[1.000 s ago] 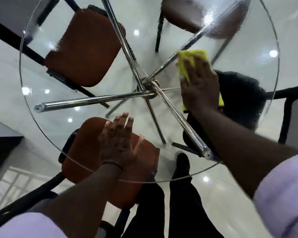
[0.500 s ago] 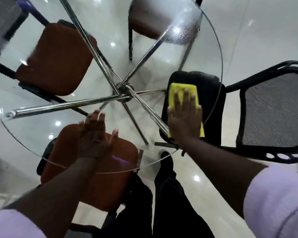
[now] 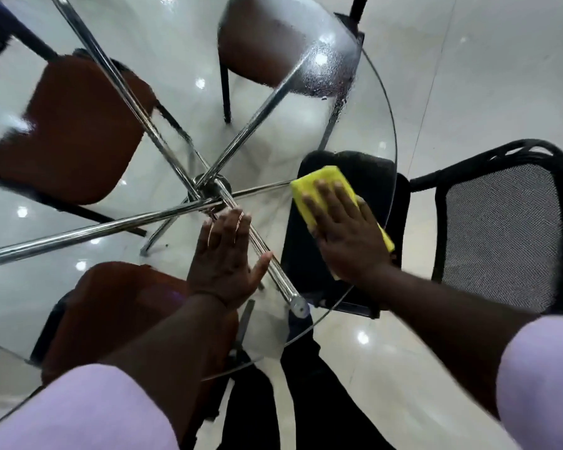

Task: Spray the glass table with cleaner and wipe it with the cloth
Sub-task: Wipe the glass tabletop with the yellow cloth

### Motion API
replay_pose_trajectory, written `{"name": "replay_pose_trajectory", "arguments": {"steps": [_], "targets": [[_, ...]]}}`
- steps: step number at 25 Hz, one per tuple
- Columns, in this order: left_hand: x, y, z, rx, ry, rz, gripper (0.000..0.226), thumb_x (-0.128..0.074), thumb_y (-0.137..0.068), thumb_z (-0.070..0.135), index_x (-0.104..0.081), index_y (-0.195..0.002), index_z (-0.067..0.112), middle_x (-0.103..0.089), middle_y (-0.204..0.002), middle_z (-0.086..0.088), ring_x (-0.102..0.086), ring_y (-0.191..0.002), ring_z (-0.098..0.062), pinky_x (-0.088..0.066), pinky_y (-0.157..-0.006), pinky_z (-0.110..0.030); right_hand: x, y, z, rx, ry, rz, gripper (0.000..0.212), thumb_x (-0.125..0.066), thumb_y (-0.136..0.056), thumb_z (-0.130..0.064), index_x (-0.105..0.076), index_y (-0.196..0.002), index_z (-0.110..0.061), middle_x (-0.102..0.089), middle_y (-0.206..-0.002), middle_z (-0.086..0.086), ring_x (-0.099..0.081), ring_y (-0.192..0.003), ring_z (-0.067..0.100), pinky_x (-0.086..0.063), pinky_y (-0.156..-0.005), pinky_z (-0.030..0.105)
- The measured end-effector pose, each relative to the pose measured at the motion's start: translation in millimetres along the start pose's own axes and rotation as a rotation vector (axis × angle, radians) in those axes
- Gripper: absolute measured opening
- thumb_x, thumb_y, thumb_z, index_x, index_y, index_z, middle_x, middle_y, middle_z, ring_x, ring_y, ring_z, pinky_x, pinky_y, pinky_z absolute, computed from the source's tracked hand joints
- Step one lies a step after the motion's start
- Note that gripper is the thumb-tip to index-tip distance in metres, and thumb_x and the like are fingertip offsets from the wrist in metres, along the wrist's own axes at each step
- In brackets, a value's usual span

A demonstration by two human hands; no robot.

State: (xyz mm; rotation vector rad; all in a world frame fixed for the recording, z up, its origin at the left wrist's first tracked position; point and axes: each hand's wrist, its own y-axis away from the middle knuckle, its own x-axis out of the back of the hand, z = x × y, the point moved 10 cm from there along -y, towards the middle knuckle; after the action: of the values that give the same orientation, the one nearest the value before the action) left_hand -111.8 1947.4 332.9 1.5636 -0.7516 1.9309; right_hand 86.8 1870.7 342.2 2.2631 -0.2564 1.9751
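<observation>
The round glass table (image 3: 391, 147) fills the left and middle of the view, with chrome legs (image 3: 78, 233) crossing under it. My right hand (image 3: 342, 228) lies flat with straight fingers on a folded yellow cloth (image 3: 319, 181), pressing it onto the glass near the right rim. My left hand (image 3: 225, 258) rests flat on the glass near the front, fingers straight, holding nothing. A patch of wet droplets (image 3: 325, 69) covers the far right part of the glass. No spray bottle is in view.
Three brown-seated chairs (image 3: 69, 134) show through the glass at the left, far side and front. A black mesh chair (image 3: 501, 228) stands right of the table, its seat partly under the rim. Glossy pale floor tiles (image 3: 468, 76) surround everything.
My right hand has slid the cloth along the glass near the right rim. My left hand has moved to the right, closer to the cloth. The view has swung a little.
</observation>
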Motion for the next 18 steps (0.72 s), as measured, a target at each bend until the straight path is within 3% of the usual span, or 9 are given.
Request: {"name": "replay_pose_trajectory", "arguments": {"steps": [2, 3, 5, 7, 8, 11, 12, 16, 18], "targets": [[-5, -1, -4, 0.016, -0.018, -0.035, 0.083, -0.053, -0.096, 0.062, -0.041, -0.157, 0.006, -0.037, -0.165, -0.016, -0.04, -0.149, -0.04, -0.025, -0.125, -0.059, 6, -29, 16, 0.436, 0.093, -0.1, 0.058, -0.042, -0.113, -0.046, -0.027, -0.169, -0.04, -0.023, -0.179, -0.002, -0.023, -0.166, 0.026, -0.03, -0.129, 0.054], [-7, -4, -5, 0.018, -0.023, -0.032, 0.084, -0.054, -0.095, 0.062, -0.041, -0.157, 0.006, -0.037, -0.165, -0.016, -0.04, -0.149, -0.04, -0.026, -0.124, -0.06, 6, -59, 43, 0.394, 0.119, -0.067, 0.058, -0.041, -0.113, -0.046, -0.026, -0.168, -0.041, -0.024, -0.179, -0.003, -0.025, -0.165, 0.025, -0.033, -0.127, 0.055], [-8, -5, -3, 0.023, -0.033, -0.056, 0.084, -0.054, -0.095, 0.062, -0.042, -0.156, 0.006, -0.038, -0.164, -0.017, -0.039, -0.15, -0.039, -0.027, -0.123, -0.061, 15, -107, 97, -0.215, 0.002, 0.091, 0.059, -0.035, -0.112, -0.047, -0.023, -0.169, -0.039, -0.022, -0.18, -0.001, -0.024, -0.165, 0.026, -0.036, -0.123, 0.057], [-4, -4, -3, 0.033, -0.016, -0.076, 0.083, -0.052, -0.095, 0.062, -0.043, -0.155, 0.006, -0.04, -0.162, -0.018, -0.039, -0.15, -0.039, -0.028, -0.123, -0.061, 7, -108, 82, -0.54, -0.105, 0.167, 0.062, -0.031, -0.111, -0.047, -0.022, -0.171, -0.034, -0.019, -0.181, 0.0, -0.02, -0.166, 0.029, -0.031, -0.124, 0.058], [-1, -6, -3, 0.036, -0.015, -0.081, 0.083, -0.051, -0.095, 0.062, -0.043, -0.155, 0.005, -0.041, -0.162, -0.018, -0.039, -0.15, -0.039, -0.028, -0.123, -0.062, 7, -112, 48, -0.403, -0.077, 0.146, 0.061, -0.032, -0.112, -0.046, -0.022, -0.171, -0.034, -0.019, -0.181, -0.001, -0.02, -0.167, 0.03, -0.029, -0.126, 0.058], [-2, -7, -2, 0.04, -0.011, -0.107, 0.083, -0.052, -0.095, 0.061, -0.043, -0.155, 0.005, -0.041, -0.161, -0.018, -0.039, -0.149, -0.038, -0.028, -0.123, -0.062, 0, -114, -21, 0.55, 0.032, -0.097, 0.054, -0.025, -0.116, -0.05, -0.018, -0.169, -0.043, -0.023, -0.179, -0.008, -0.019, -0.166, 0.023, -0.026, -0.129, 0.049], [-4, -7, -3, 0.037, -0.005, -0.107, 0.083, -0.053, -0.095, 0.061, -0.043, -0.155, 0.005, -0.041, -0.162, -0.018, -0.039, -0.149, -0.037, -0.028, -0.123, -0.062, 0, -129, -1, 0.587, 0.1, -0.108, 0.053, -0.023, -0.116, -0.052, -0.018, -0.168, -0.045, -0.022, -0.179, -0.009, -0.019, -0.167, 0.021, -0.026, -0.129, 0.047], [-5, -6, -3, 0.011, -0.015, -0.09, 0.083, -0.053, -0.095, 0.061, -0.042, -0.156, 0.006, -0.039, -0.163, -0.018, -0.039, -0.15, -0.037, -0.03, -0.122, -0.061, 14, -150, 126, -0.484, -0.102, 0.055, 0.062, -0.025, -0.11, -0.051, -0.023, -0.17, -0.037, -0.018, -0.181, -0.002, -0.02, -0.167, 0.027, -0.035, -0.122, 0.053], [-3, -6, -1, 0.005, -0.026, -0.084, 0.083, -0.052, -0.095, 0.061, -0.043, -0.156, 0.005, -0.039, -0.163, -0.018, -0.039, -0.15, -0.037, -0.031, -0.121, -0.062, 17, -105, 89, -0.348, 0.015, 0.077, 0.06, -0.027, -0.112, -0.048, -0.022, -0.171, -0.034, -0.017, -0.181, 0.0, -0.019, -0.167, 0.028, -0.029, -0.127, 0.054]]}}
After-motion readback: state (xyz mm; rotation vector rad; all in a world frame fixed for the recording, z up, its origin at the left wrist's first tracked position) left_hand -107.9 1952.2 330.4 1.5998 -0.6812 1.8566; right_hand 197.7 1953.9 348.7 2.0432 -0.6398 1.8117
